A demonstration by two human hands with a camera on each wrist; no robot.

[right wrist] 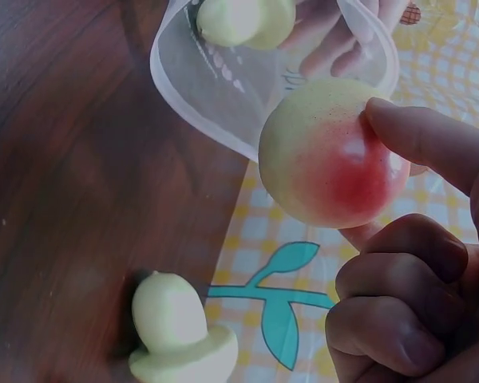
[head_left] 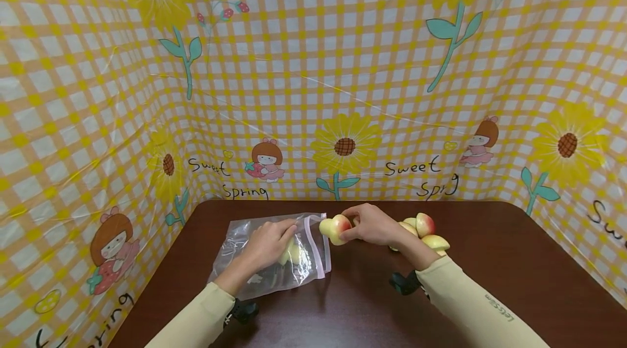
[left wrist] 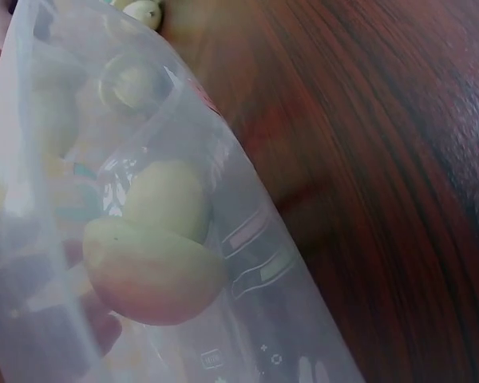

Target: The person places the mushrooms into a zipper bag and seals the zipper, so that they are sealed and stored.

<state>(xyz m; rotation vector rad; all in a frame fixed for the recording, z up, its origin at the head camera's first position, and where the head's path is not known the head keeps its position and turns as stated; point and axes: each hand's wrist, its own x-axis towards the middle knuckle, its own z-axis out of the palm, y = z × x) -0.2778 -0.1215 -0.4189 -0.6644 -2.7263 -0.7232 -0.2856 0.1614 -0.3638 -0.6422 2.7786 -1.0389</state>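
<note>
My right hand point(head_left: 374, 224) pinches a toy mushroom point(head_left: 338, 228) between thumb and fingers at the bag's mouth. Its cap is pale yellow with a red blush, and its stem points left toward the opening. A clear zip bag point(head_left: 315, 252) with a pinkish-white closure strip lies to the left. My left hand point(head_left: 269, 242) grips the bag's upper side; some of its fingers are blurred by the film. Inside the bag a mushroom point(left wrist: 156, 271) shows through the plastic. Another mushroom stem and cap point(right wrist: 172, 311) appear below the right hand in the right wrist view.
Several more mushrooms point(head_left: 433, 242) lie in a pile right of the right hand, partly hidden by the forearm. Everything rests on a dark brown table point(head_left: 362, 304). A yellow checked cloth point(head_left: 294, 92) with sunflowers stands round the table's back and sides.
</note>
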